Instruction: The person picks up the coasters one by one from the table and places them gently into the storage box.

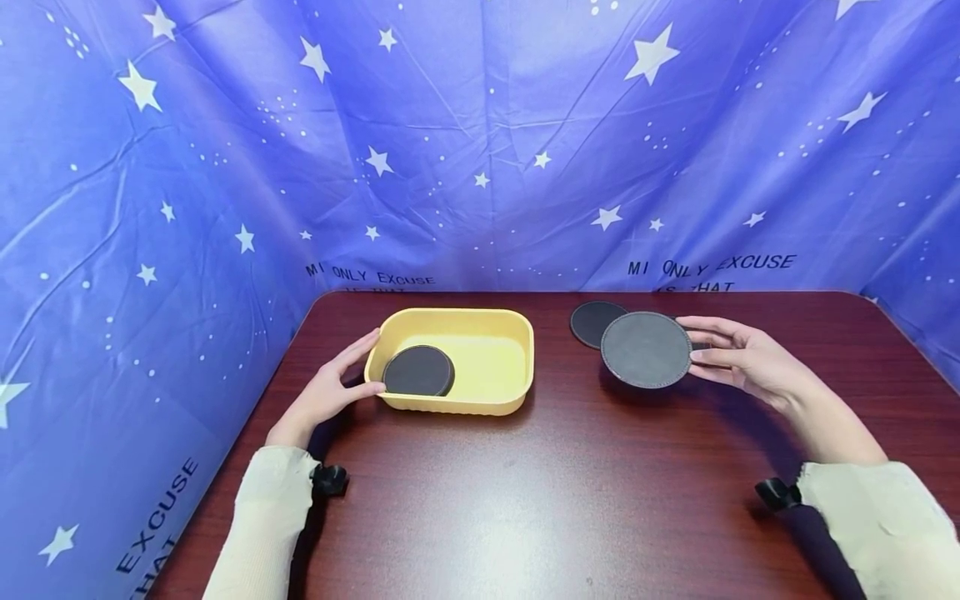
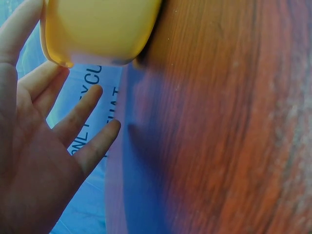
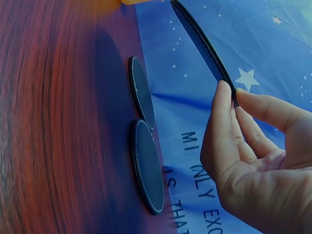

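Note:
A round black coaster (image 1: pixel 646 350) with a stitched edge is pinched at its right rim by my right hand (image 1: pixel 738 358), raised over the table; the right wrist view shows this coaster (image 3: pixel 207 46) edge-on between thumb and fingers. Below it two more coasters (image 3: pixel 148 165) lie on the table; from the head, one coaster (image 1: pixel 596 323) shows and the held one hides the other. My left hand (image 1: pixel 330 387) holds the left end of a yellow plastic basin (image 1: pixel 450 405), thumb at the near rim. Another black coaster (image 1: pixel 418 372) leans inside the basin's left part.
The dark red wooden table (image 1: pixel 480 500) has its far edge against a blue star-printed cloth (image 1: pixel 480 125). More cloth hangs at the left and right sides. Black straps (image 1: pixel 328 480) show at both wrists.

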Motion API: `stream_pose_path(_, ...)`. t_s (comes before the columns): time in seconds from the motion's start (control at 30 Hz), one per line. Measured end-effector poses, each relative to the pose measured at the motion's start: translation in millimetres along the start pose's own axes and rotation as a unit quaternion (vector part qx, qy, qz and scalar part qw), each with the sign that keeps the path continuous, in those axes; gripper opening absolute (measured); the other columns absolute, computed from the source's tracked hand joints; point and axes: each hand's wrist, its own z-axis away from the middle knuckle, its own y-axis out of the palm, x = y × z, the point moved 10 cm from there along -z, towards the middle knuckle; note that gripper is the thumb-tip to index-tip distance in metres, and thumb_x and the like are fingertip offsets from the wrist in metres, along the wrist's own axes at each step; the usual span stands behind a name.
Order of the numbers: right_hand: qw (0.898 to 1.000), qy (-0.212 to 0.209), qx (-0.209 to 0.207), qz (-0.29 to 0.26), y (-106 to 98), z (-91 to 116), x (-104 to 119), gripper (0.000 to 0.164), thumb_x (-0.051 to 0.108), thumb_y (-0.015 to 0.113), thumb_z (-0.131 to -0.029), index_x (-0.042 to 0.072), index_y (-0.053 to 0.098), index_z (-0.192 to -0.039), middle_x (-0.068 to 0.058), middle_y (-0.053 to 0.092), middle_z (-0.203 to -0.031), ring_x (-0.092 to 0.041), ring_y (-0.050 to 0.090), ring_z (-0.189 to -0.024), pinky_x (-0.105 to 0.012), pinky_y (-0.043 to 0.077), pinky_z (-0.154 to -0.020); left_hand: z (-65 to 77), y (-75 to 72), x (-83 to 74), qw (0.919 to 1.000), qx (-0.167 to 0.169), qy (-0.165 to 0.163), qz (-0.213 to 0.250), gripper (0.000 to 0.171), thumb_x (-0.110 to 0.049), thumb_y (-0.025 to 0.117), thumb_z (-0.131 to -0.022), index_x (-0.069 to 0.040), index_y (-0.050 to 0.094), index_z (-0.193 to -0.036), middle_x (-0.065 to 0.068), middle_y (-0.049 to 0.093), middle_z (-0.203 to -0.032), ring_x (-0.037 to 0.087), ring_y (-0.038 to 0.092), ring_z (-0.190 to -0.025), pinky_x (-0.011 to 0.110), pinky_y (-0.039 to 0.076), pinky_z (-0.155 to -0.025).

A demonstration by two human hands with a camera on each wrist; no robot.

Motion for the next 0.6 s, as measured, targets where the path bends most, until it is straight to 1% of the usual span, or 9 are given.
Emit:
stream_pose_path(0.27, 1.0, 0.009, -0.001, 0.016, 11.5, -11.1, -4.1, 0.054, -0.018, 0.042, -0.096, 0.014, 0.058, -0.136, -0.002, 0.07, -0.124, -0.014, 0.071, -0.107, -0.031, 0.059, -0.091, -0.4, -1.0, -1.7, 1.0, 0.004, -0.004, 0.001, 0.08, -0.018, 0.076, -0.088, -0.021, 0.035, -0.156, 0.0, 0.028, -0.165, 0.032, 0.03, -0.15, 0.06, 0.032, -0.117)
stream_pose_path(0.37, 1.0, 0.009, 0.004, 0.018, 16.7, -15.5, -5.3, 0.054, -0.018, 0.044, -0.095, 0.013, 0.058, -0.137, -0.002, 0.07, -0.124, -0.014, 0.071, -0.107, -0.031, 0.059, -0.091, -0.5, -0.7, -2.3, 1.0, 0.005, -0.007, 0.001, 0.08, -0.018, 0.076, -0.088, -0.022, 0.034, -0.157, 0.0, 0.027, -0.166, 0.032, 0.03, -0.15, 0.06, 0.031, -0.117)
stream_pose_path(0.6, 0.999, 0.016, -0.005, 0.031, 27.8, -25.4, -10.6, 0.048, -0.014, 0.047, -0.097, 0.014, 0.06, -0.134, 0.001, 0.071, -0.121, -0.013, 0.071, -0.102, -0.031, 0.06, -0.089, 0.5, 0.4, -2.9, 1.0, 0.004, -0.009, -0.001, 0.08, -0.018, 0.076, -0.088, -0.021, 0.034, -0.157, 0.001, 0.027, -0.166, 0.032, 0.029, -0.151, 0.059, 0.031, -0.118)
